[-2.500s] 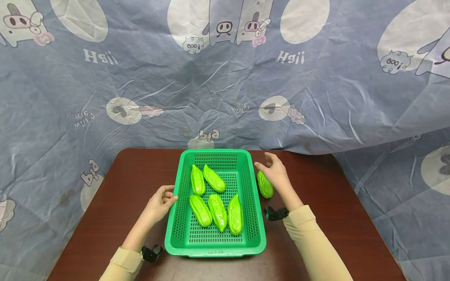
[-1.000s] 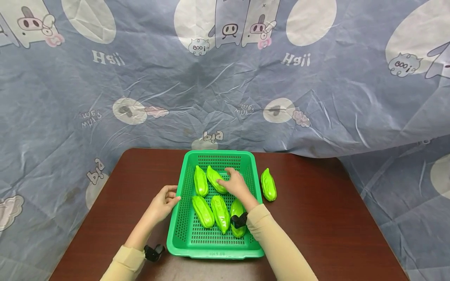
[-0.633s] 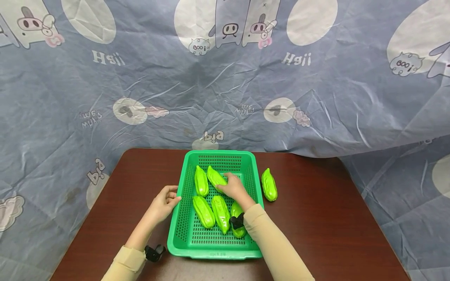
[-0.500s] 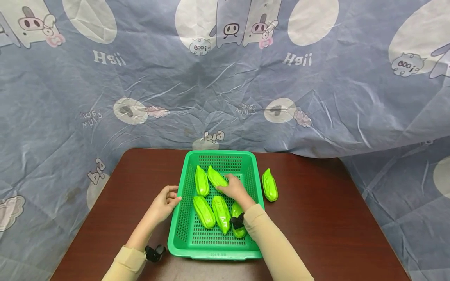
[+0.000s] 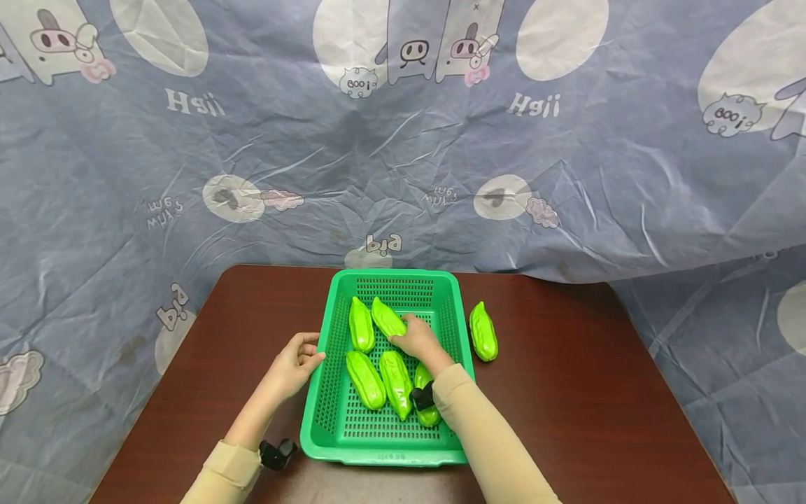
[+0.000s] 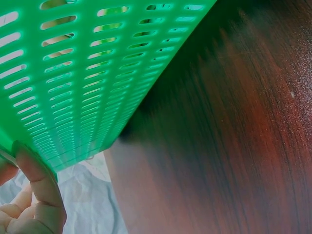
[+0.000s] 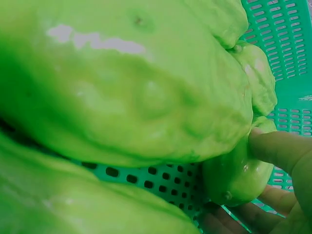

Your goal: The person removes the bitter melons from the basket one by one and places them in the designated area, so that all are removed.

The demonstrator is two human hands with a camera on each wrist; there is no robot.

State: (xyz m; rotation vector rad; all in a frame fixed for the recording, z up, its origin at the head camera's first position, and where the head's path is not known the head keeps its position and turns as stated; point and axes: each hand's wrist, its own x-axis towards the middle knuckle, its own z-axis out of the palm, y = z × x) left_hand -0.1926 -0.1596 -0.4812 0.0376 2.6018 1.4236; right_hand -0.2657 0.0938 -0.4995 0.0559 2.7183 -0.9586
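A green perforated plastic basket (image 5: 384,457) holds several glossy lime-green, elongated, ridged vegetables with pointed tips. My left hand (image 5: 290,365) grips its left rim, thumb at the edge; the left wrist view shows a bent finger (image 6: 41,180) at the rim. My right hand (image 5: 420,339) reaches inside and grips the lower end of the far right green vegetable (image 5: 387,318). In the right wrist view the thumb (image 7: 273,146) presses on that vegetable (image 7: 239,180), with the fingers round its other side. My right wrist partly hides the near right vegetable (image 5: 429,418).
Another green vegetable (image 5: 483,332) lies on the dark brown table (image 5: 567,392), just right of the basket. Beside my right hand inside the basket lie a far left vegetable (image 5: 362,325) and a near middle one (image 5: 395,385). A grey-blue printed cloth (image 5: 403,154) hangs behind the table.
My right hand has moved left from above the vegetable outside the basket, down into the basket, and closed on the far right vegetable. My left hand has stayed on the rim.
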